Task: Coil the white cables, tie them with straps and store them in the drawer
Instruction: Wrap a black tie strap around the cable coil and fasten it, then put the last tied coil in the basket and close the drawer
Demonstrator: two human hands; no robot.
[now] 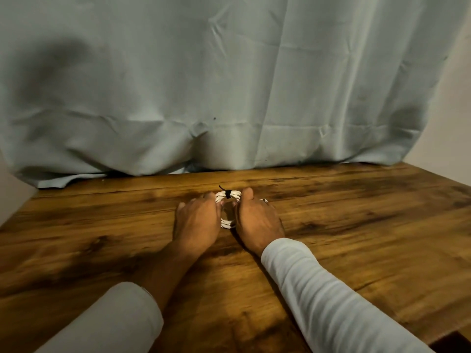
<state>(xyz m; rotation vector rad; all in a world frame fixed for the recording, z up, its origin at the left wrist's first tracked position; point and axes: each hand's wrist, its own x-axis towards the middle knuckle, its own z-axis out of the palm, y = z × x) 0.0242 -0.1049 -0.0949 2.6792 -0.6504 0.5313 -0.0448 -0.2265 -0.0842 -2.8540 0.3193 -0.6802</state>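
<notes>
A coiled white cable lies on the wooden table, bound at its far side by a black strap whose short tail sticks up to the left. My left hand rests against the coil's left side and my right hand, with a ring on one finger, against its right side. Both hands cup the coil between them, fingers curved around its sides. Most of the coil is hidden by the hands. No drawer is in view.
A pale blue-grey cloth hangs behind the table and drapes onto its far edge. The table's right edge and near right corner show. A bare wall stands at the right.
</notes>
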